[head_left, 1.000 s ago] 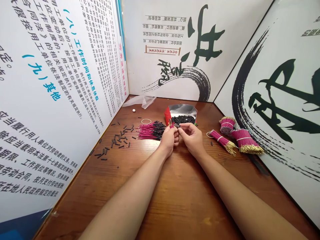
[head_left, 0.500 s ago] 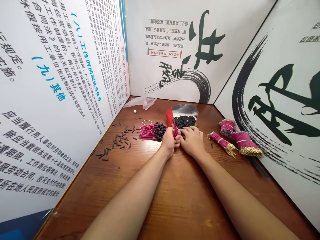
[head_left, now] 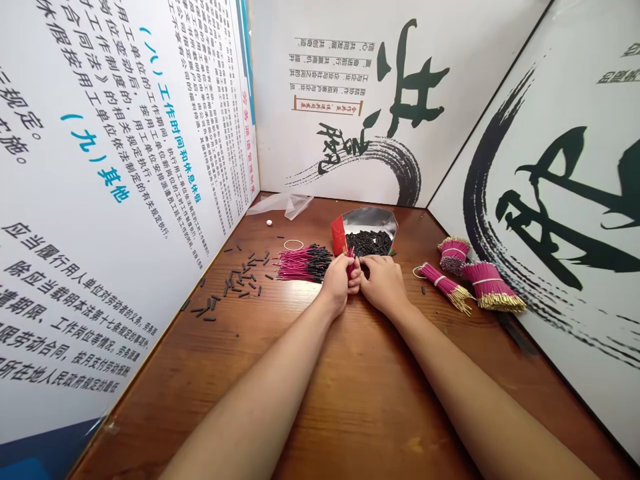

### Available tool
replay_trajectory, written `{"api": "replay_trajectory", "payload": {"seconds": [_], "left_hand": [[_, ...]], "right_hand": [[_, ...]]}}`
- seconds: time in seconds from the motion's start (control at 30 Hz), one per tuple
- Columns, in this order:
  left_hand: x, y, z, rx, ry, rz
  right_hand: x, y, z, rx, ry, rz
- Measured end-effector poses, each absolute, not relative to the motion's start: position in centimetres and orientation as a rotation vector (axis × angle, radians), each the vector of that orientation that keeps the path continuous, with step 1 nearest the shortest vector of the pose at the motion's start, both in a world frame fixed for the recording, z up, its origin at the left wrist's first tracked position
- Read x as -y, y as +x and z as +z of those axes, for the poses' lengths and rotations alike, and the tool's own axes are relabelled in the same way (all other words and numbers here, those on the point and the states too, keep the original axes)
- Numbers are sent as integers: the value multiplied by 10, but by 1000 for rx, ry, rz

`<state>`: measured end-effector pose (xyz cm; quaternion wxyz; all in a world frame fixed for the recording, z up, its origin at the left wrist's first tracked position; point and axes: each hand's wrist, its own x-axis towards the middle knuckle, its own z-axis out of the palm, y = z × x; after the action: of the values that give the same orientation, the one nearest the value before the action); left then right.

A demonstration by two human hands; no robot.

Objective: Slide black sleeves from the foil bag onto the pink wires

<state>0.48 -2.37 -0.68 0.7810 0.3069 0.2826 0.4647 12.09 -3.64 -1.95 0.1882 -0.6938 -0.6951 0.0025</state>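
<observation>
My left hand (head_left: 339, 283) is wrapped around a small bundle of pink wires (head_left: 351, 267), whose tips stick up above the fist. Close against its right side is my right hand (head_left: 383, 280), with its fingers curled and fingertips by the wire tips. Whatever those fingertips pinch is too small and hidden to make out. Just behind both hands stands an opened red and silver bag (head_left: 339, 233) full of short black tubes (head_left: 369, 241). Left of my left hand lies a pile of pink wires with black ends (head_left: 304, 263).
Loose black tubes (head_left: 240, 280) are scattered over the left of the wooden table (head_left: 350, 400). Tied bundles of pink wires (head_left: 490, 283) lie at the right. A clear plastic bag (head_left: 283, 203) and a rubber band (head_left: 293, 245) are farther back. Printed panels (head_left: 340, 133) wall in the table.
My right fingertips have shifted slightly left, closer to the wire tips. My left hand keeps its hold on the pink wires.
</observation>
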Motion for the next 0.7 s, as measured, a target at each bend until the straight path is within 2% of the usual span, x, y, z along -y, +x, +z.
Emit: {"api": "replay_trajectory", "payload": {"seconds": [0.7], "left_hand": [[24, 4, -8, -574, 714, 997]], "right_hand": [[35, 122, -23, 1910, -1935, 0]]}}
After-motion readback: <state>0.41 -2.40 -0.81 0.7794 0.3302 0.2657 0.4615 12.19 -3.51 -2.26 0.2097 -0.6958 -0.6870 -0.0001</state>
